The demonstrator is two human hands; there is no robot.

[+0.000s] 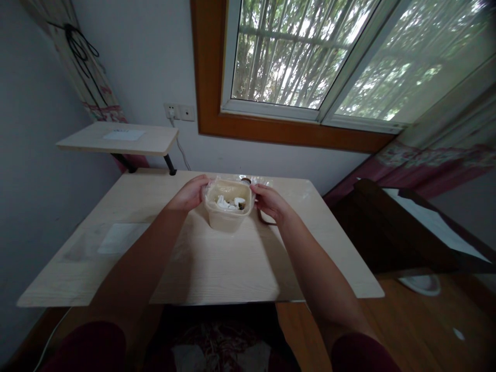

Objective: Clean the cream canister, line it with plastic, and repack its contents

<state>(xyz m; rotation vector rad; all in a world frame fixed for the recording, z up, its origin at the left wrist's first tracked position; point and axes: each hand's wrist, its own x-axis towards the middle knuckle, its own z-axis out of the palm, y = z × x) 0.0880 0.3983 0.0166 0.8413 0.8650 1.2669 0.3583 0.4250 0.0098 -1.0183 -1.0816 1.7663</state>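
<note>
A small cream plastic bin is at the middle of the desk, lined with a thin clear plastic bag folded over its rim. Crumpled white tissues and a small dark scrap lie inside. My left hand is closed on the bag-covered rim at the left side. On the opposite side my right hand pinches the rim and bag, thumb on top. Just behind the bin a brown round thing shows in part. Under my right hand curves a thin brown loop, mostly hidden.
The pale wooden desk carries a raised shelf at back left with a paper on it. A clear sheet lies at the left. A plugged cable hangs behind. Dark furniture stands at the right, below the window.
</note>
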